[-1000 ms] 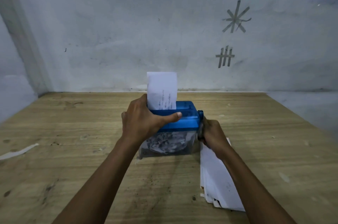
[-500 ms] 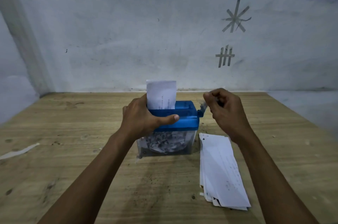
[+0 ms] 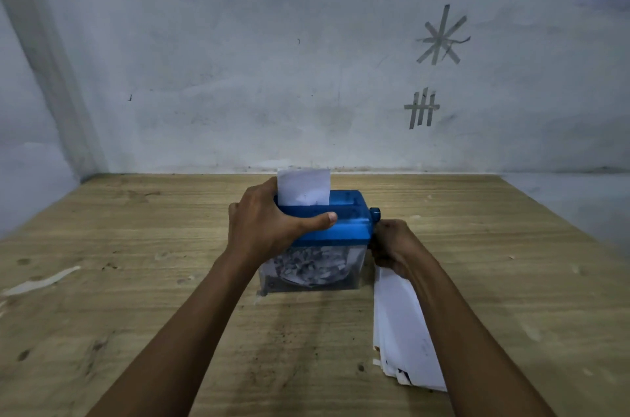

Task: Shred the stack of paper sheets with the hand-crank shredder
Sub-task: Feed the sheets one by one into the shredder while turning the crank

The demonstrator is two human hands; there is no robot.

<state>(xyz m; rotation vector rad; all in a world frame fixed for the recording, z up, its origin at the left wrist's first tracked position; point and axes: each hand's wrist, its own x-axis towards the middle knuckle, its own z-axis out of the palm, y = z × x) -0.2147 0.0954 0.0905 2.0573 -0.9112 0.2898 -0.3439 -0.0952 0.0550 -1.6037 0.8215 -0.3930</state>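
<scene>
the blue hand-crank shredder (image 3: 341, 225) stands upright on the wooden worktop (image 3: 136, 280), about midway across it and nearer the wall than the person. a white sheet (image 3: 303, 186) stands upright in the shredder's top slot, toward its left end, with only its upper part above the blue housing. under the housing, the shredder's clear bin (image 3: 354, 261) holds a heap of pale shreds (image 3: 310, 268).

the left hand (image 3: 262, 225) grips the shredder's top from the left, thumb lying along the front face and fingers wrapped over the back beside the sheet. the right hand (image 3: 392, 246) is curled into a fist tight against the shredder's right side, just below the round blue hub, closed round the crank (image 3: 374, 213); the handle itself is hidden inside the fist.

right of the shredder and nearer the person, the stack of paper (image 3: 399, 331) lies flat on the worktop, partly under the right forearm, its edges slightly fanned. far left of the shredder, a pale strip (image 3: 41, 280) lies on the wood. behind the shredder rises a grey wall (image 3: 238, 58) with two tape marks (image 3: 441, 36) up to the right.
</scene>
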